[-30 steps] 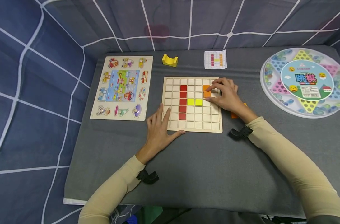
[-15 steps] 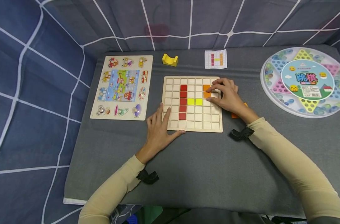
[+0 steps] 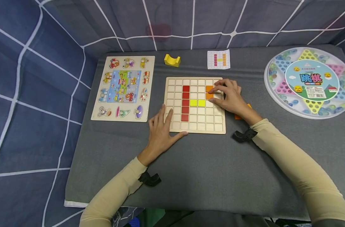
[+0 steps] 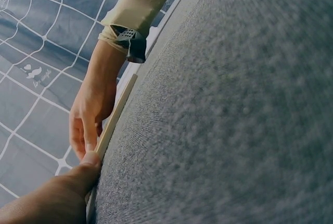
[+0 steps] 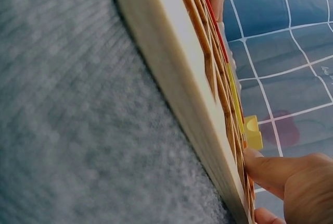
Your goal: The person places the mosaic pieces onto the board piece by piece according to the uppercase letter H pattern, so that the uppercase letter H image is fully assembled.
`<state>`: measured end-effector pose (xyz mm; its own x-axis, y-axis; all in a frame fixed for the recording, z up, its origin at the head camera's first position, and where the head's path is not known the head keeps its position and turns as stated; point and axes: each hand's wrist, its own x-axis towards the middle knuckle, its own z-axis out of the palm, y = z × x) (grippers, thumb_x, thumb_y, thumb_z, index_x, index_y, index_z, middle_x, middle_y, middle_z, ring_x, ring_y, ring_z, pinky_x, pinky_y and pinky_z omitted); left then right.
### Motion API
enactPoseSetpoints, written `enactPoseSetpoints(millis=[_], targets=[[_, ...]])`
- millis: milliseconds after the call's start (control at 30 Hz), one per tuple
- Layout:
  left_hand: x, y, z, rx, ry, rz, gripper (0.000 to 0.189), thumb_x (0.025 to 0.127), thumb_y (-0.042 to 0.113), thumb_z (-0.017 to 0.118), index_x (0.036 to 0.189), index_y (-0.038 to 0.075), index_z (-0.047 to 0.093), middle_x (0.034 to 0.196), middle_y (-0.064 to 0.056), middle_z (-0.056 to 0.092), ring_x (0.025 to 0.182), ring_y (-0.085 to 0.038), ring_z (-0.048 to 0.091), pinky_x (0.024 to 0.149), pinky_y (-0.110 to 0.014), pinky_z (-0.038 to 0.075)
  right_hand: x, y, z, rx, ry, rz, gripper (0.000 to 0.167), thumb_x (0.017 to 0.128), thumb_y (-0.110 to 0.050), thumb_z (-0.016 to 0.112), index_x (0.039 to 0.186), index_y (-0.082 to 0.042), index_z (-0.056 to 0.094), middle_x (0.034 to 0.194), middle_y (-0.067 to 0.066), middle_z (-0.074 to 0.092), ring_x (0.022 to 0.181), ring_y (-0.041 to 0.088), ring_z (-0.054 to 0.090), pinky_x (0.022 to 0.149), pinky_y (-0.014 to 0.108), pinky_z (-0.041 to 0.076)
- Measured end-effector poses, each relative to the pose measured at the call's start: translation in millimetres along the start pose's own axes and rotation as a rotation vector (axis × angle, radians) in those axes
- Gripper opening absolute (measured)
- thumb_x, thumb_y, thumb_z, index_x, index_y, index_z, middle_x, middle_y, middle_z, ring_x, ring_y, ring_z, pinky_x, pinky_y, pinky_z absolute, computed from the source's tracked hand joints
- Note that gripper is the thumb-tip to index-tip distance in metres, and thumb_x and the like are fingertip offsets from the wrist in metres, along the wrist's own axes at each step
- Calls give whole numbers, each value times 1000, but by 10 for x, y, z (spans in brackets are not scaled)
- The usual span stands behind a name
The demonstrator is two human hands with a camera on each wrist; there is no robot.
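Observation:
A wooden grid board (image 3: 200,127) lies mid-table. It bears a column of red tiles (image 3: 185,103), two yellow tiles (image 3: 201,103) and two orange tiles (image 3: 209,89) toward its right side. My left hand (image 3: 158,132) rests at the board's lower left corner, fingers spread and straight. In the left wrist view its thumb (image 4: 91,159) meets the board's edge. With thumb and index finger, my right hand (image 3: 230,97) pinches the lower orange tile in its cell. More orange tiles (image 3: 237,117) lie partly hidden under my right wrist.
Behind the board are a small printed pattern card (image 3: 218,60) and a yellow block with a curved notch (image 3: 172,61). A wooden picture puzzle (image 3: 104,108) lies at left. At right sits a round board-game box (image 3: 311,82).

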<state>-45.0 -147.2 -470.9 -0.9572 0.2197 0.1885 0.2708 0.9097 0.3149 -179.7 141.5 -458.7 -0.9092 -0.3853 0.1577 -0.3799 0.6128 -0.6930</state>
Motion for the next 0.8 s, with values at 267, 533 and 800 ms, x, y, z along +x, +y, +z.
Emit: enactPoseSetpoints(millis=[267,533,800], targets=[[-7,0,-4,-2,3,3,105,74,68,72,151,6,36,161,-21,19,138,-39,33,99,-54,25,-4,-6,-7,-4,-6,-3,30,81,-20,81,109,-12,73,133,15,49,122,39,32,91,53,18],[-4,6,-3,-11,14,6,105,73,68,73,150,6,37,160,-21,21,138,-38,34,98,-54,26,-102,8,-141,14,13,-8,35,82,-15,80,115,-10,69,134,17,49,124,39,34,92,53,20],[-3,3,10,1,9,8,106,73,68,72,151,6,36,160,-21,20,137,-38,34,97,-54,25,-403,132,-397,-1,49,-1,40,80,-9,80,118,-6,68,129,17,54,121,39,42,99,58,25]])
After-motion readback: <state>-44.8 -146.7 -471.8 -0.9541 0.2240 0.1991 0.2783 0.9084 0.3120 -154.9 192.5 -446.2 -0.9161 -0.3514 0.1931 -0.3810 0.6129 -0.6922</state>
